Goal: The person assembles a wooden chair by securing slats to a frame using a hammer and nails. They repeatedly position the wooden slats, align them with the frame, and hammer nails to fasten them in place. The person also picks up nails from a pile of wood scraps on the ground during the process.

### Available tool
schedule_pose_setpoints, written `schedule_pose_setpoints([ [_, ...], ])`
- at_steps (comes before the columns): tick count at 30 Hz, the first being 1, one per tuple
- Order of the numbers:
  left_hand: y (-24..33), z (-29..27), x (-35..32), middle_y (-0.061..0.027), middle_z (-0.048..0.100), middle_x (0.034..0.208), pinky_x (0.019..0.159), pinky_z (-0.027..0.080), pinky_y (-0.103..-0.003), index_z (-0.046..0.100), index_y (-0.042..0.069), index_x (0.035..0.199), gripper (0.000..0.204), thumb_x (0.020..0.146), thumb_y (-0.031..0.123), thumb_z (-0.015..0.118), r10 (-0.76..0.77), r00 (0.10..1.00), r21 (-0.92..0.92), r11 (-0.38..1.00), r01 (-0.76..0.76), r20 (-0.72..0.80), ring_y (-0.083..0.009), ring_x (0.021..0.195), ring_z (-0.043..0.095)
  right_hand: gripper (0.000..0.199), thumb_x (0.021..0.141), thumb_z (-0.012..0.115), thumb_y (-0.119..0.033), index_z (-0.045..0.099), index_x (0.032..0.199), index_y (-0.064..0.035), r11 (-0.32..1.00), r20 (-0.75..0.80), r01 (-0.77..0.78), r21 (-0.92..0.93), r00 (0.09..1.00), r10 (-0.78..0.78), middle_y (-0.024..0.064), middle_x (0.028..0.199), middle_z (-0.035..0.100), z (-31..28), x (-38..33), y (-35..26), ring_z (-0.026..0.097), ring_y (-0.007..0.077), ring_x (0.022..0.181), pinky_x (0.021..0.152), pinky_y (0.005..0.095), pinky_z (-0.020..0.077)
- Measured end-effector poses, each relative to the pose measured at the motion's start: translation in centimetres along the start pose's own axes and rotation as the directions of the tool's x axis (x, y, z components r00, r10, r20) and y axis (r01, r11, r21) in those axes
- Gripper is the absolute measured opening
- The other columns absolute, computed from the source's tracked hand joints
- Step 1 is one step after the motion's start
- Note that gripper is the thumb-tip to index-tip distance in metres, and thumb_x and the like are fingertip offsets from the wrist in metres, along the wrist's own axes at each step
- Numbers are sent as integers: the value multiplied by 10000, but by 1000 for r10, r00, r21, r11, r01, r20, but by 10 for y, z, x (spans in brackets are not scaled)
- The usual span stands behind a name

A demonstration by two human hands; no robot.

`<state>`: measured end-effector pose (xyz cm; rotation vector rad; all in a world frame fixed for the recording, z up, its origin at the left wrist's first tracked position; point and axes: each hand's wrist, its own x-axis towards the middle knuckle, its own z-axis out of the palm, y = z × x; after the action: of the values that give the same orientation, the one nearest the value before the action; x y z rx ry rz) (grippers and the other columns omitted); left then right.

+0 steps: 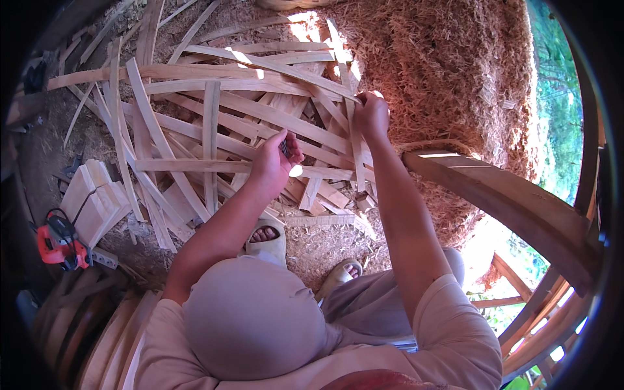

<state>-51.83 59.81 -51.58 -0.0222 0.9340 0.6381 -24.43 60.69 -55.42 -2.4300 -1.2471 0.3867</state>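
Note:
My right hand [372,117] is closed at the far right, its fingers pinching the near end of a long, thin wooden strip [273,67]. From there the strip slants away to the upper left, over other strips. My left hand [278,158] is held above the middle of the pile [227,120], palm partly turned up and fingers curled. Something small and dark shows inside those fingers, too little of it to name. Loose pale strips, some crossing each other, lie beneath both hands.
A red and black power tool [62,244] with a cord sits at the left, beside a bundle of cut boards [97,198] and a power strip [104,257]. A large mound of shavings [448,71] rises at the right. A thick curved beam [500,195] crosses there.

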Motion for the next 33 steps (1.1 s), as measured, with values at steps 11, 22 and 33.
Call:
schedule_pose_setpoints([
  [11, -13, 38, 3, -181, 690, 987, 926, 588, -427, 615, -15, 1031, 358, 1068, 318, 489, -31, 995, 23, 999, 29, 90, -302, 980, 706, 213, 868, 719, -154, 764, 975, 25, 858, 407, -248, 450, 912, 50, 153, 822, 726, -74, -94, -70, 680, 193, 735, 677, 358, 531],
  [22, -19, 16, 14, -71, 631, 818, 767, 532, -359, 605, 49, 957, 236, 1045, 261, 548, -28, 999, 61, 998, 26, 36, -200, 745, 619, 295, 911, 767, -286, 769, 890, 9, 979, 505, 46, 198, 851, -143, 150, 798, 716, -88, -96, -90, 660, 203, 694, 665, 366, 523],
  [33, -11, 1, -7, -49, 576, 749, 696, 481, -333, 595, 56, 921, 205, 1034, 224, 562, -70, 997, 59, 996, 67, 42, -168, 678, 541, 260, 865, 724, -242, 743, 1095, -122, 962, -28, 228, -148, 972, -235, 150, 1113, 702, -18, 91, -46, 702, 334, 1014, 889, 449, 563],
])
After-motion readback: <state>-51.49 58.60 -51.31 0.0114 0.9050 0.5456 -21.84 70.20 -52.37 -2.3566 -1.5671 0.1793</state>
